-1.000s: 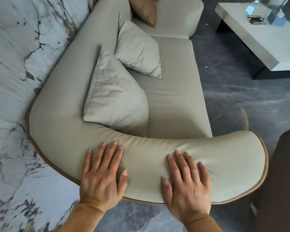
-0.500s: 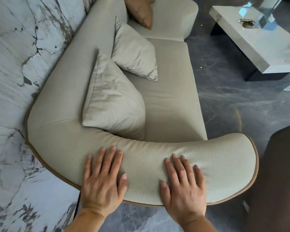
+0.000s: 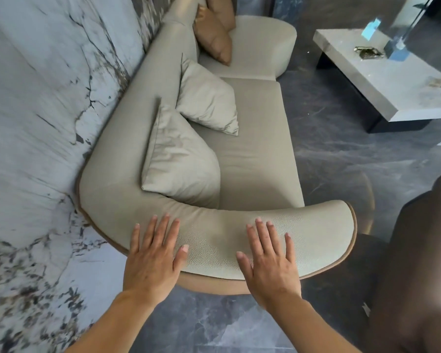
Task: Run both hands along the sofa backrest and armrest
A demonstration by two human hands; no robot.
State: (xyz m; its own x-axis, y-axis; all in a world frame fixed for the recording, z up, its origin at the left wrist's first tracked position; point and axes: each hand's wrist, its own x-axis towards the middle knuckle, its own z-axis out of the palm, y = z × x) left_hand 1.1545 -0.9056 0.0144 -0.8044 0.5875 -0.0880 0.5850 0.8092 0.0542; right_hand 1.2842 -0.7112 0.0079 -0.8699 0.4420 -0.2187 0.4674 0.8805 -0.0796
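A beige sofa curves below me. Its near armrest (image 3: pixel 321 233) runs left to right, and its backrest (image 3: pixel 138 103) runs along the wall on the left. My left hand (image 3: pixel 152 258) lies flat, palm down, fingers apart, on the armrest near the corner bend. My right hand (image 3: pixel 267 261) lies flat the same way, farther right on the armrest's pebbled leather. Neither hand holds anything. Both forearms come in from the bottom edge.
Two beige cushions (image 3: pixel 181 159) (image 3: pixel 206 98) and a brown cushion (image 3: pixel 214 34) lean against the backrest. A marble wall (image 3: pixel 36 110) stands at the left. A white low table (image 3: pixel 392 80) stands at the right on the dark floor. A dark seat (image 3: pixel 418 263) is at the lower right.
The view has pulled back and up, so more of the forearms and floor shows. Both hands have slid toward the armrest's near edge, wrists now off it.
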